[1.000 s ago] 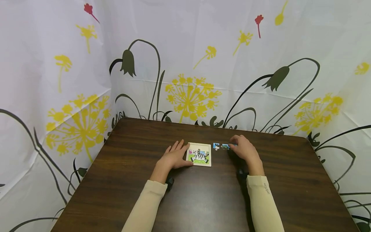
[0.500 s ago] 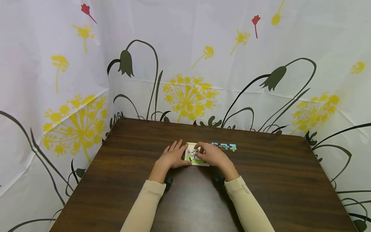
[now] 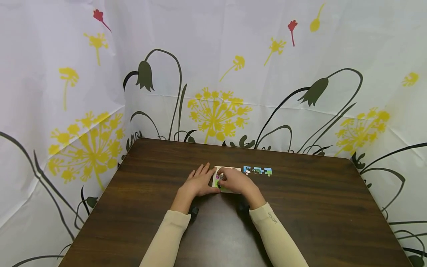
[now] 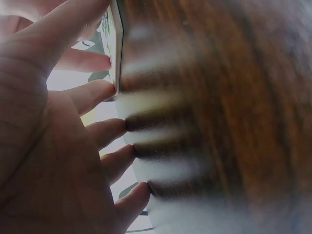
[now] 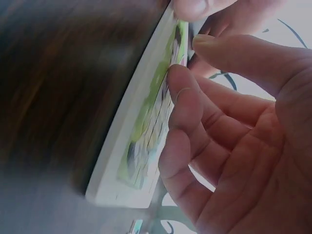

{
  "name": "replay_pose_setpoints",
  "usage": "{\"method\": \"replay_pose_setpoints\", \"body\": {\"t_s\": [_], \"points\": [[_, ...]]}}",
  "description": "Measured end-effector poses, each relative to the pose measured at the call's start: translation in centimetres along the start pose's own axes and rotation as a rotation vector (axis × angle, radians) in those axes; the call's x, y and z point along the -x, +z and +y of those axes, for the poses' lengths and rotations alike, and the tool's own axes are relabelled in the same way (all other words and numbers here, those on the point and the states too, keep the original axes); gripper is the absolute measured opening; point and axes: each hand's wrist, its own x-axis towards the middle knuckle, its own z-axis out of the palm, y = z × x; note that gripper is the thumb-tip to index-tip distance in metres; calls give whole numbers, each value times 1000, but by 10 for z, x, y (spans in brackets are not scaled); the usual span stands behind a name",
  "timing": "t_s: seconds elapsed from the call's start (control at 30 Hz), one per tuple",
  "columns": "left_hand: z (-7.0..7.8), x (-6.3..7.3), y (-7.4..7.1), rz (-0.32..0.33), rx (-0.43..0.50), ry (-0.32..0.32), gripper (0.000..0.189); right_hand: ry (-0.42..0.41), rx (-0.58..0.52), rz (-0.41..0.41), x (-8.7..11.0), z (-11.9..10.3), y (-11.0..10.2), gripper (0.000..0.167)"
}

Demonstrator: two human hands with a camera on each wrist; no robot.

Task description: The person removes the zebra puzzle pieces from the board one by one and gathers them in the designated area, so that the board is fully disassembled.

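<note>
A small square puzzle board (image 3: 228, 191) with a pale wooden frame and a zebra picture lies on the table. My left hand (image 3: 197, 182) spreads along its left side. The thumb is at the near left corner and the index finger at the far left corner; the other fingertips rest on the table. My right hand (image 3: 237, 181) is over the board and covers much of the picture. In the right wrist view its bent fingers (image 5: 181, 80) touch the picture, with the thumb (image 5: 229, 48) apart from them and nothing seen between.
Three loose puzzle pieces (image 3: 258, 170) lie in a row just right of the board, blue and green in colour. The dark wooden table (image 3: 317, 200) reaches back to a white curtain (image 3: 200, 29) printed with flowers.
My right hand has moved left from the loose pieces onto the board, then slightly further left across the picture. The left hand stays at the board's left side.
</note>
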Motion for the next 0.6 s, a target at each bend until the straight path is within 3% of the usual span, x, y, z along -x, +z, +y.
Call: {"method": "replay_pose_setpoints", "body": {"t_s": [0.33, 0.6], "points": [[-12, -15, 14, 5, 33, -2, 98, 76, -178, -78, -9, -2, -4, 29], [-12, -16, 15, 5, 30, -17, 98, 84, -194, -71, -11, -6, -2, 27]]}}
